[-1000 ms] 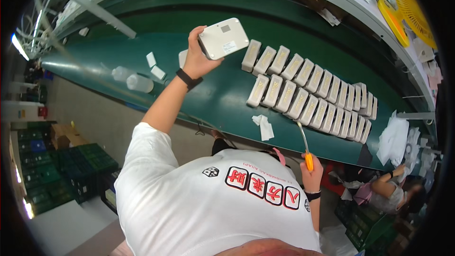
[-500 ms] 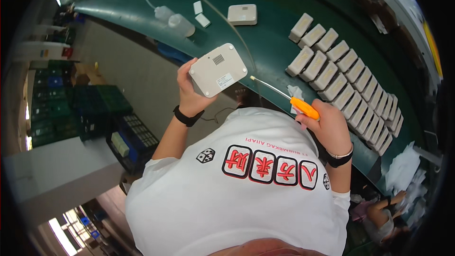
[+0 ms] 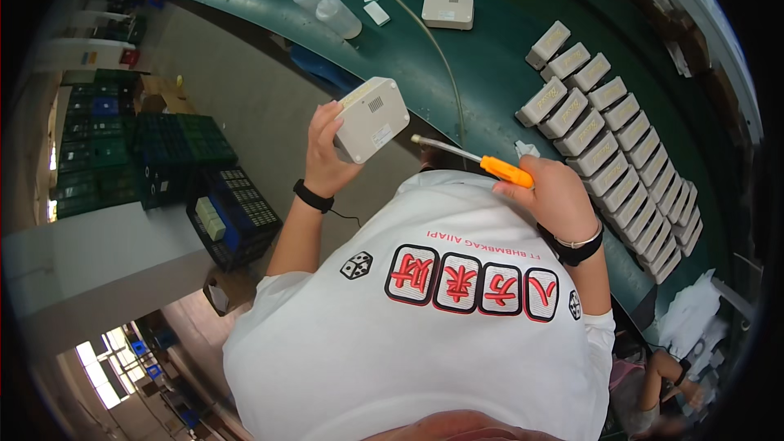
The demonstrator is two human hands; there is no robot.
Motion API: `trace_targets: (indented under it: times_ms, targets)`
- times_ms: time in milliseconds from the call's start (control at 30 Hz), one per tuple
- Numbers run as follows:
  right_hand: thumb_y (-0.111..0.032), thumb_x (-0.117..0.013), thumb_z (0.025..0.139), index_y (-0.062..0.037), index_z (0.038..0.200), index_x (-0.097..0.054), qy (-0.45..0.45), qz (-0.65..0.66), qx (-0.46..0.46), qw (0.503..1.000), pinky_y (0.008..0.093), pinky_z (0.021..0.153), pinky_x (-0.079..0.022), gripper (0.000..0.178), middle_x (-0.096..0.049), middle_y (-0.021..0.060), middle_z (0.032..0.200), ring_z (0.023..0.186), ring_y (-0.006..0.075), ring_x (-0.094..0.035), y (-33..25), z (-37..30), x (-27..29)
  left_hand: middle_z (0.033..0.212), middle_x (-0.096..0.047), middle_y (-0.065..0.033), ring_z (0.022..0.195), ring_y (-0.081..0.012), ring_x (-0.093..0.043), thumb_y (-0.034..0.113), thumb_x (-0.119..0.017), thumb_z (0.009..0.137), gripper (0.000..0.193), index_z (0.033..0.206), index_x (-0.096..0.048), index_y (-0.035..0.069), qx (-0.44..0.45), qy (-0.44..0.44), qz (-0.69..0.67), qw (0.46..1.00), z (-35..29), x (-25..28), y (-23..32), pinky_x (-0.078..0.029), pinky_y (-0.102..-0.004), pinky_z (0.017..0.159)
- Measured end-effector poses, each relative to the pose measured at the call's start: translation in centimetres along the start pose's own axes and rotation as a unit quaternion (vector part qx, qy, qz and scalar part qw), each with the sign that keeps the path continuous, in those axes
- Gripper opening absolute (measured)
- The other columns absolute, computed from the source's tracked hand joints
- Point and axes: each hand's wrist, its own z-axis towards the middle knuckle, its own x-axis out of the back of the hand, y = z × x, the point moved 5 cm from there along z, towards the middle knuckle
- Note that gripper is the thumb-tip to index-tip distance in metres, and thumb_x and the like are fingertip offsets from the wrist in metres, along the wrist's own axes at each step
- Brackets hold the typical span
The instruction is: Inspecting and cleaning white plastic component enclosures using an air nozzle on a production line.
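My left hand grips a white plastic box by its left end, fingers wrapped over the edge. The box is tilted, with its vented, labelled face and small round corner feet toward me. My right hand is closed around an orange-handled screwdriver. Its thin metal shaft points left toward the box and ends in a pale, blunt tip. A small gap separates that tip from the box's right side. Both are held up in front of my white shirt.
On the green bench, rows of similar white boxes stand at the right; one box lies farther back. Squeeze bottles and two small white pieces sit at the far left. Crates stand left. Another person's hand shows lower right.
My left hand has turned the box so that its side edge shows more. The screwdriver has shifted slightly left with my right hand. The whole view has swung a little.
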Motion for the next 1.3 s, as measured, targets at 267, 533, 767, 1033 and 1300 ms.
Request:
trace_targets:
  times_ms: [267,533,767,1033,1300]
  targets:
    - [-0.041,-0.071,0.079,-0.0003,0.08,-0.058,0.019,0.048,0.065,0.997,0.0375,0.055,-0.043,0.043,-0.055,0.0178,0.066,0.06,0.0343,-0.057,0.6,0.7,0.6,0.132,-0.047,-0.011,0.124,-0.0336,-0.045,0.0,-0.077,0.056,0.08,0.125,-0.04,0.018,-0.165,-0.208,0.031,0.963,1.8,0.1,0.1,-0.031,-0.0578,0.105]
    - [-0.044,-0.068,0.083,0.0025,0.079,-0.059,-0.085,0.207,-0.11,0.968,0.0348,0.049,-0.042,0.048,-0.054,0.0135,0.06,0.046,0.023,-0.056,3.9,1.9,0.0,0.132,-0.047,-0.0114,0.126,-0.029,-0.045,0.015,-0.082,0.059,0.087,0.134,-0.038,0.012,0.228,-0.285,-0.415,0.834,1.7,-0.4,-1.5,-0.034,-0.0518,0.105]
    - [-0.033,-0.069,0.084,0.0009,0.085,-0.061,-0.09,0.206,-0.071,0.972,0.028,0.046,-0.04,0.035,-0.054,0.0069,0.061,0.043,0.0136,-0.053,4.4,1.4,-0.6,0.132,-0.048,-0.013,0.122,-0.0278,-0.047,0.03,-0.082,0.061,0.09,0.136,-0.039,0.008,0.418,-0.044,-0.712,0.562,-3.4,-3.3,-2.0,-0.038,-0.0501,0.105]
    - [-0.032,-0.07,0.083,0.0006,0.087,-0.061,-0.048,0.188,-0.011,0.981,0.0295,0.047,-0.04,0.034,-0.053,0.0075,0.06,0.046,0.0163,-0.053,3.1,1.0,-0.3,0.129,-0.051,-0.0128,0.118,-0.0275,-0.051,0.024,-0.077,0.069,0.08,0.136,-0.039,0.005,0.525,0.079,-0.707,0.468,-5.5,-3.2,-3.3,-0.041,-0.0489,0.103]
    - [-0.042,-0.071,0.079,0.0014,0.079,-0.057,-0.016,0.081,0.023,0.996,0.0397,0.056,-0.041,0.045,-0.055,0.0192,0.065,0.062,0.0372,-0.054,1.5,0.9,-0.6,0.126,-0.053,-0.0114,0.115,-0.0235,-0.052,0.01,-0.071,0.073,0.07,0.135,-0.04,0.003,0.577,-0.031,-0.463,0.673,-4.1,-3.0,-1.5,-0.044,-0.0419,0.098]
